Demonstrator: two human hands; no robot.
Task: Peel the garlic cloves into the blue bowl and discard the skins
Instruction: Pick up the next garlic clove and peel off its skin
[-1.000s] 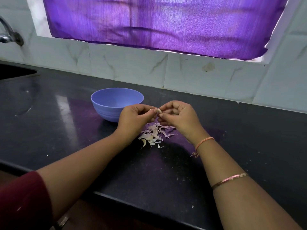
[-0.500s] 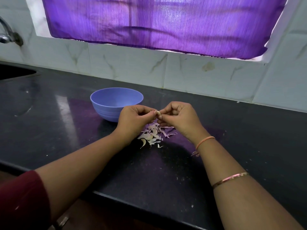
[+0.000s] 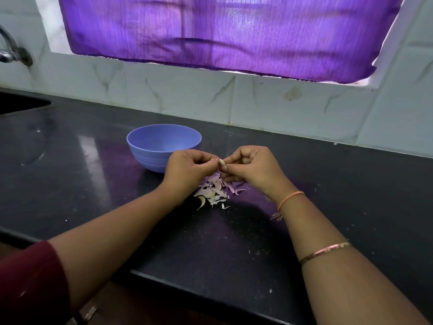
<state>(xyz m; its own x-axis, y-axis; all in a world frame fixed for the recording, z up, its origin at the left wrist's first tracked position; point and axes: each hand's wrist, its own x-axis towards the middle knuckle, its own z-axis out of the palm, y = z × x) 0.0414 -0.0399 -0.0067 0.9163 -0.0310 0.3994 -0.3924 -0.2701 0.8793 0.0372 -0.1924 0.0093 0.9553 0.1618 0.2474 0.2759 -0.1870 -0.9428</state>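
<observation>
Stretching across the whole lower view, a black counter (image 3: 234, 249) carries the work, its polished top speckled with pale crumbs. Above it hangs a purple curtain (image 3: 222, 31) over a window, with a wall (image 3: 178, 99) of white veined tiles below. At far left a sink (image 3: 21, 104) is cut into the counter, and a metal tap (image 3: 9, 52) juts from the wall above it.

Two bare forearms reach in from the near edge. The left one comes out of a dark red sleeve (image 3: 30, 282). The right one wears a thin copper-toned bangle (image 3: 325, 252) and, at the wrist, an orange thread (image 3: 290, 198) with a frayed tail.

The bowl (image 3: 150, 158) stands upright on the counter beyond the hands, slightly left of centre. Its near wall hides its floor, so I cannot tell what lies inside.

The left hand (image 3: 189, 168) and the right hand (image 3: 253, 167) meet just right of the bowl, raised above the counter, and the left hand overlaps the bowl's right side in view. Both have their fingers curled in toward the palm. Thumb and forefinger tips of each pinch the clove (image 3: 221, 162) from opposite ends.

Right under the hands, a loose heap of skins (image 3: 213, 191) lies on the counter, pale and pinkish, with a few curled strips scattered at its near edge.

The clove itself is small and whitish, showing only between the fingertips, over the skins and apart from the bowl.
</observation>
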